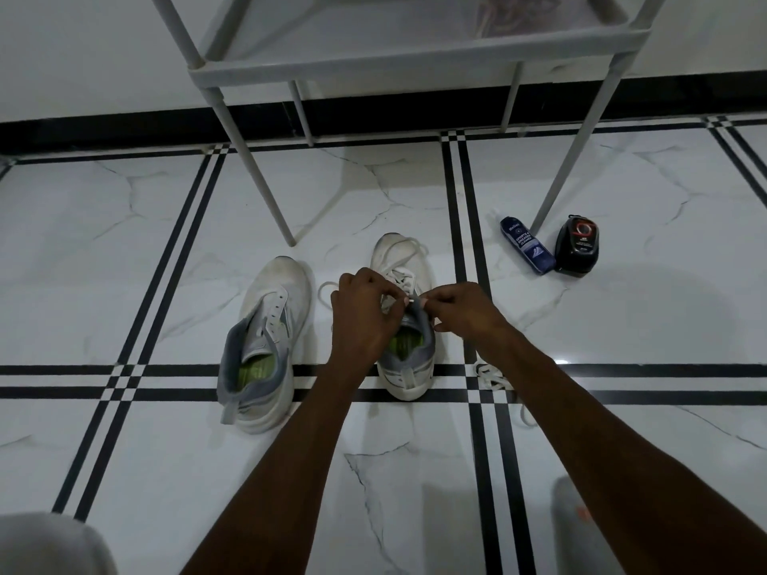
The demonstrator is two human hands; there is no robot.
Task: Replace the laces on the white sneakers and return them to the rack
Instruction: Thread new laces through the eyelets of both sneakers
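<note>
While the left hand and right hand pinch the flat white lace over the right-side white mesh sneaker, at three o'clock of its unlaced mate, a slipping tip could miss its eyelet.

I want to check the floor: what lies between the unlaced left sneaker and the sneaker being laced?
In the head view, a white lace loops on the floor between the unlaced sneaker and the other sneaker; the left hand overhangs it.

The hands hide the right sneaker's tongue. The rack is cut off at the top edge. The bottle label is too small to read.
</note>
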